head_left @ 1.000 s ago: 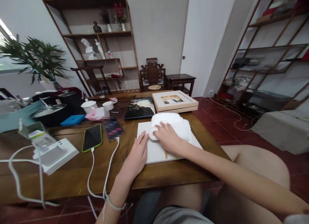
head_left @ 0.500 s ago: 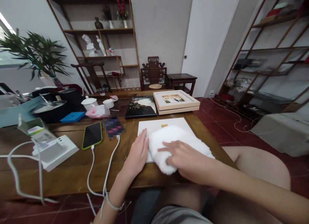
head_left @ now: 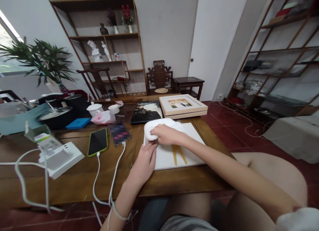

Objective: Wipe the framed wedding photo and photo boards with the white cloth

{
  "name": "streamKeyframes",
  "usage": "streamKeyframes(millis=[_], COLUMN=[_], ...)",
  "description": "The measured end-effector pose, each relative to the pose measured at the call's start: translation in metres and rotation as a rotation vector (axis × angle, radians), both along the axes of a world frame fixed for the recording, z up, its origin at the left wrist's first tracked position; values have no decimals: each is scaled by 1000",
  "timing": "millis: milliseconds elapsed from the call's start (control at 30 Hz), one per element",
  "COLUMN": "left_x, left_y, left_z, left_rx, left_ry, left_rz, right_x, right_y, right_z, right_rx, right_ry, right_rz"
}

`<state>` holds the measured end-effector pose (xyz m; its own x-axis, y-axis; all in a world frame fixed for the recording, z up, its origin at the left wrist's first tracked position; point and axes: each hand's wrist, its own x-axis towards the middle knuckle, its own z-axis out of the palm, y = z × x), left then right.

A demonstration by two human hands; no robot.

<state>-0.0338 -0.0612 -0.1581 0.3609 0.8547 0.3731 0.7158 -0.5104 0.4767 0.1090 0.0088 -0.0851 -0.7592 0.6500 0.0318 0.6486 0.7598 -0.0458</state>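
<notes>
A white board [head_left: 161, 159] with a gold mark [head_left: 178, 154] on it lies at the edge of the wooden table. My right hand [head_left: 161, 134] presses a fluffy white cloth [head_left: 168, 122] down on the board's far left part, fingers curled into the cloth. The cloth hides the top of the board and part of the gold mark. My left hand [head_left: 146, 159] rests with fingers stretched out along the board's left edge, close beside the right hand and the cloth.
Behind the board lie a dark picture panel [head_left: 146, 112] and a light wooden picture frame [head_left: 183, 103]. To the left are a green-cased phone [head_left: 98, 142] on a white cable, an opened white box [head_left: 66, 159], a blue box [head_left: 78, 123], and pots [head_left: 56, 115].
My right hand has moved the cloth away from me and to the left, uncovering the near part of the board and the gold mark. My left hand stays at the board's left edge.
</notes>
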Motion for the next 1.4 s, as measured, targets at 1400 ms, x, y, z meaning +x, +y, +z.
streamKeyframes(millis=[1400], left_x=[-1], left_y=[2], left_z=[-4], left_rx=[-1], left_ry=[9], left_rz=[52], right_x=[114], right_y=[-4], right_z=[-1], right_rx=[-40], right_ry=[39], right_rz=[-239])
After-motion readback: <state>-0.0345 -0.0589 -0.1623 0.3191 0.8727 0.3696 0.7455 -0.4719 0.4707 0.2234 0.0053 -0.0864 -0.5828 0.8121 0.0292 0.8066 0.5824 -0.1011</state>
